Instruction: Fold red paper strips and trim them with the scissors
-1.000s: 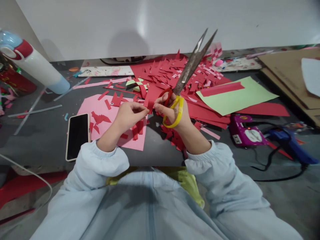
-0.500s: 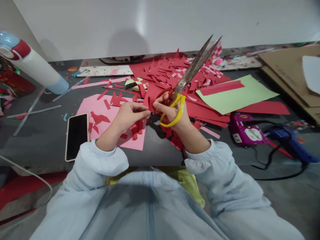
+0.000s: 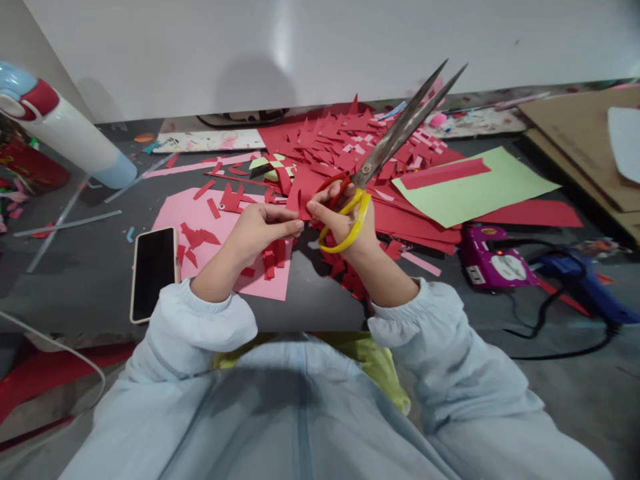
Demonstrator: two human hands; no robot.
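My left hand (image 3: 257,233) is closed in a pinch on the lower edge of a small red paper piece (image 3: 304,202), which looks bent or folded. On the other side, my right hand (image 3: 354,223) pinches the same paper between thumb and finger. Hooked on that right hand is a pair of scissors (image 3: 369,168) with yellow and red handles; the blades point up and right, slightly parted. Under my left hand lies a pink sheet (image 3: 170,210) bearing red cutouts, one a spiky shape with an eye (image 3: 231,199). My fingertips hide part of the held paper.
Red paper scraps (image 3: 325,140) are heaped behind my hands. A green sheet (image 3: 465,193) lies to the right, with a purple box (image 3: 493,260) and a blue glue gun (image 3: 585,273) nearer. Leftward are a phone (image 3: 156,273) and a bottle (image 3: 85,137). Cardboard (image 3: 565,127) sits far right.
The scissor blades have swung a little to the right and up. Both hands keep nearly the same place, still pinching the red paper.
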